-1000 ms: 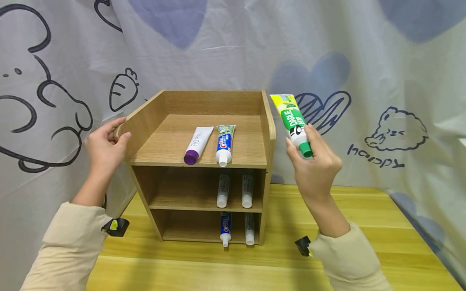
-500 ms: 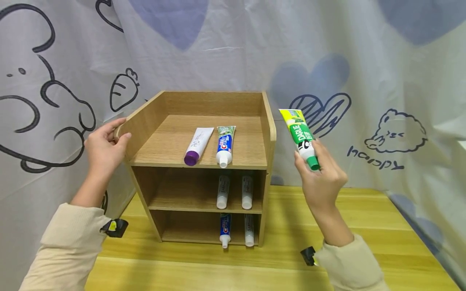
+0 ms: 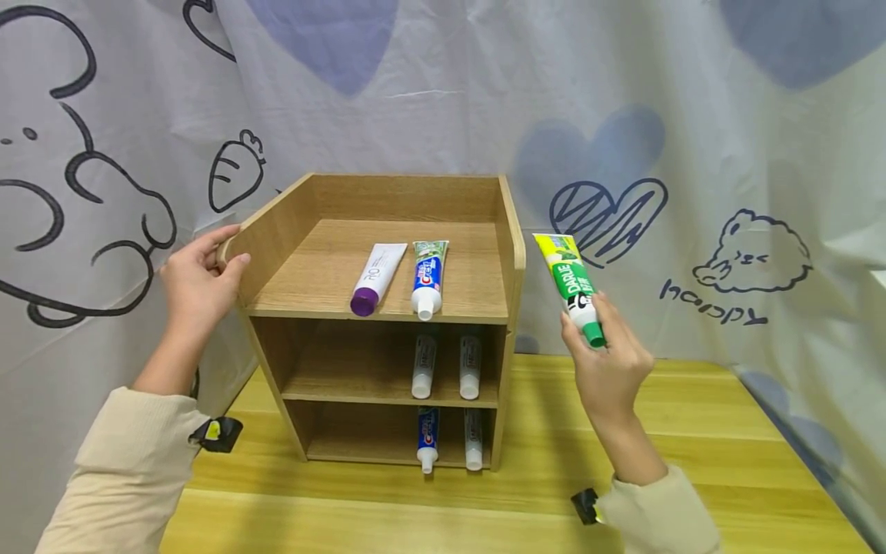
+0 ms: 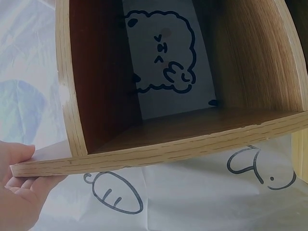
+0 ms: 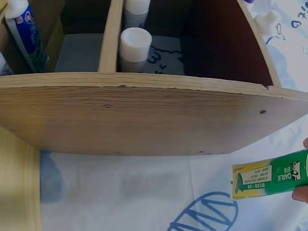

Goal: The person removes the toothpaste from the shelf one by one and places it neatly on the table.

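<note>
My left hand (image 3: 201, 281) grips the front edge of the left side panel of a wooden shelf (image 3: 277, 235); the left wrist view shows thumb and fingers (image 4: 19, 151) on either side of that panel. To the right of the shelf, my right hand (image 3: 612, 365) holds a green, yellow and white Darlie toothpaste tube (image 3: 571, 283) near its green cap, with the flat end up. On the top board lie a white toothpaste tube with a purple cap (image 3: 377, 277) and a blue and green Crest toothpaste tube (image 3: 428, 277), caps toward me.
Two grey-white tubes (image 3: 470, 368) lie on the middle shelf's right half. Below them, a blue Crest tube (image 3: 428, 435) and another grey-white tube (image 3: 474, 440) lie on the bottom shelf. The shelf stands on a wooden table (image 3: 657, 415) before a printed curtain (image 3: 443, 92).
My right hand has moved down and slightly right with the Darlie toothpaste tube, beside the shelf. The left hand keeps its grip on the side panel.
</note>
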Available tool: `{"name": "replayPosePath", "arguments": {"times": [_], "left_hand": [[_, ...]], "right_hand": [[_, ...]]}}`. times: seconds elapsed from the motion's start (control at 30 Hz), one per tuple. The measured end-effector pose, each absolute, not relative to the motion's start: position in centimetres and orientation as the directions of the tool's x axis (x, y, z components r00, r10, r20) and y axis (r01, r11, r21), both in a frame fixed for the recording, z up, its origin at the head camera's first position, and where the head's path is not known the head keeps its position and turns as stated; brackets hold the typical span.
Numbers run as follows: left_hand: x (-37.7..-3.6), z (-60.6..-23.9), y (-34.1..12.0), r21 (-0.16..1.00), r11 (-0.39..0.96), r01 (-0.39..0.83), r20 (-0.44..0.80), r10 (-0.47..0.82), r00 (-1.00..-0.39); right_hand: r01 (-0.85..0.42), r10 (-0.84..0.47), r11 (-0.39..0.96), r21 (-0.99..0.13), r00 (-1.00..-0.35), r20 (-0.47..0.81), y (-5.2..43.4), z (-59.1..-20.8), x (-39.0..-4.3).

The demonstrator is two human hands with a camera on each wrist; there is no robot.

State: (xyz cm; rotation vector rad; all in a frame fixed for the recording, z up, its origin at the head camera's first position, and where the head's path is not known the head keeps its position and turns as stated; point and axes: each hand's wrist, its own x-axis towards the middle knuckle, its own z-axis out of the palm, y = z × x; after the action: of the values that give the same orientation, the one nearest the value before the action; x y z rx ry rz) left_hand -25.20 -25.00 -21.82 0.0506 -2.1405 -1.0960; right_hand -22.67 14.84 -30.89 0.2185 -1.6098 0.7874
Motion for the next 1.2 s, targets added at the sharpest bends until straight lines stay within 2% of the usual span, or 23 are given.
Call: {"name": "replayPosePath", "arguments": {"times": [0.47,0.77,1.1,1.2], "left_hand": [[-25.1,-21.7,-25.3,0.718,0.649,0.249,0.561,-0.329,-0.76],[-24.8,-21.5,-25.2,0.693,0.676,0.25,0.585,-0.325,-0.744],[-25.0,-21.7,-25.2,0.706,0.665,0.245,0.569,-0.326,-0.755],[-25.0,-21.8,-25.2,0.718,0.651,0.247,0.561,-0.33,-0.759]], "right_hand": [[-0.561,0.288,0.749,-0.353,-0.205,0.935,14.9,-33.9,-22.9],[-0.551,0.274,0.762,-0.339,-0.2,0.941,14.9,-36.2,-23.2],[-0.551,0.255,0.765,-0.333,-0.215,0.943,15.1,-38.9,-23.0],[-0.548,0.238,0.767,-0.332,-0.238,0.942,15.3,-39.7,-22.8]]}}
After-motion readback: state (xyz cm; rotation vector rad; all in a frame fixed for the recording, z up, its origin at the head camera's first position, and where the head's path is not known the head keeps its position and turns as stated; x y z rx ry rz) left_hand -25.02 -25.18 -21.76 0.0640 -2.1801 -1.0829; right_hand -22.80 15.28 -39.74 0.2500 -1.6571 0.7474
